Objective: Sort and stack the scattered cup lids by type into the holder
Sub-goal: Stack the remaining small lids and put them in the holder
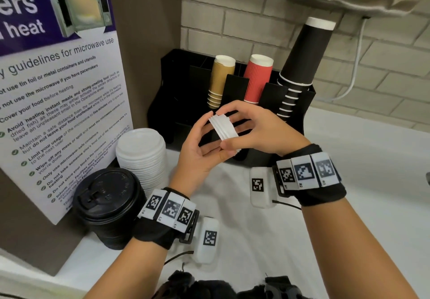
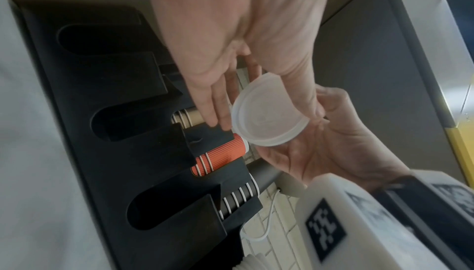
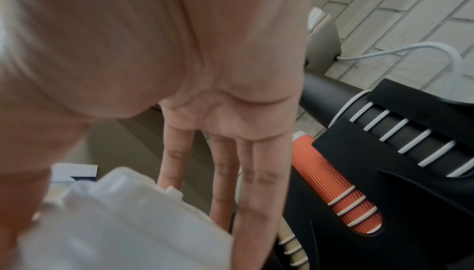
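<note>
Both hands are holding 1 small stack of white lids (image 1: 224, 128) in mid-air, just in front of the black holder (image 1: 176, 103). Left hand (image 1: 197, 150) is gripping it, thumb curled onto the near rim, fingers running under and behind the stack. Right hand (image 1: 258, 131) is pinching it too: thumb pressing the lower end, fingers extending fairly straight along the far side.

Stack is lying tilted, long axis running from upper-left to lower-right in the head view, so the lids are standing on edge, not flat. Left wrist view is showing the translucent round face of the end lid (image 2: 268, 112) angled toward that camera.

Key relation: holder's front slots are sitting directly behind and below the stack, tan cups (image 1: 220, 80) and red cups (image 1: 257, 77) right above it. My guess is both hands are squaring up the stack before it goes in; neither is clearly nearer the slots.

Taller white lid stack (image 1: 142, 157) and black lids (image 1: 109, 203) are sitting on the counter (image 1: 349, 159) to the left, not yet in the holder.
</note>
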